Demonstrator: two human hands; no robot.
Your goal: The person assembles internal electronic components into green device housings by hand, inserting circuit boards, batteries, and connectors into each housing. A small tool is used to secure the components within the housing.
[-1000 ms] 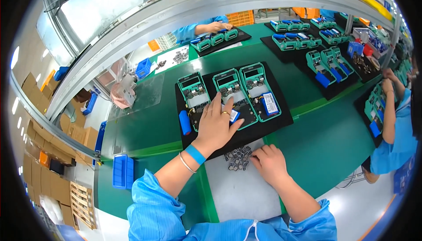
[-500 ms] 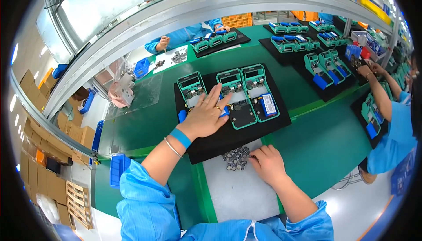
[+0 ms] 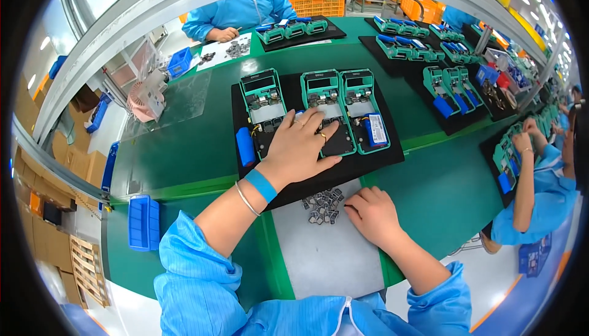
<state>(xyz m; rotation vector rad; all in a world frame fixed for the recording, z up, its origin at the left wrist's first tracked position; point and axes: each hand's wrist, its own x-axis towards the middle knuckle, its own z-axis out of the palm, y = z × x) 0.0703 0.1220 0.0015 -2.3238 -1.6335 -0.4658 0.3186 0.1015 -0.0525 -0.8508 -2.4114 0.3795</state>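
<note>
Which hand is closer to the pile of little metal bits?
The right hand. Its fingertips are right at the pile's right edge, while the left hand is farther off, beyond it, over the green cases.

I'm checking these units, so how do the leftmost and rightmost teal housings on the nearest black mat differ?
A plain blue pack lies beside the left housing; a labelled pack sits inside the right housing. The left hand partly covers the left housing, while the right housing is unblocked. Both are teal and similarly shaped.
</note>
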